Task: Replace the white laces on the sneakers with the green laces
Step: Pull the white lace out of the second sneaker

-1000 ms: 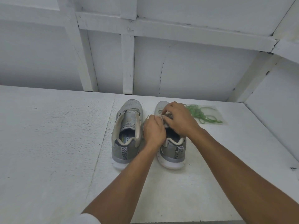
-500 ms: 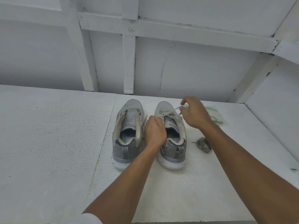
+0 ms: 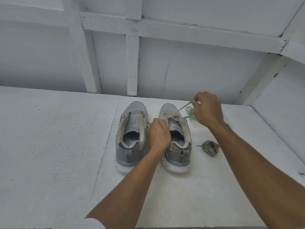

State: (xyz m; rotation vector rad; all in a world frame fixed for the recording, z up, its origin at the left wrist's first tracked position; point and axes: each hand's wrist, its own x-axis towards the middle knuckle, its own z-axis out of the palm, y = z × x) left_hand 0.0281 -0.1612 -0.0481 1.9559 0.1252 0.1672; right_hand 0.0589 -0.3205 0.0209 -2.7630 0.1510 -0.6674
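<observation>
On the white table (image 3: 49,146), 2 grey sneakers stand heels toward the camera. The left shoe (image 3: 132,134) has no lace. Beside it, the left hand (image 3: 159,134) is clamped on the right shoe (image 3: 177,141). Right of that shoe, the right hand (image 3: 207,109) pinches its white lace (image 3: 179,110) taut, partly hiding the green laces (image 3: 191,112). A bundled lace (image 3: 209,147) lies nearer.

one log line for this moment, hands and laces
step: unlacing right sneaker | left hand: steadies it | right hand: pulling white lace | left sneaker: laceless | removed lace: bunched beside | green laces: untouched
</observation>
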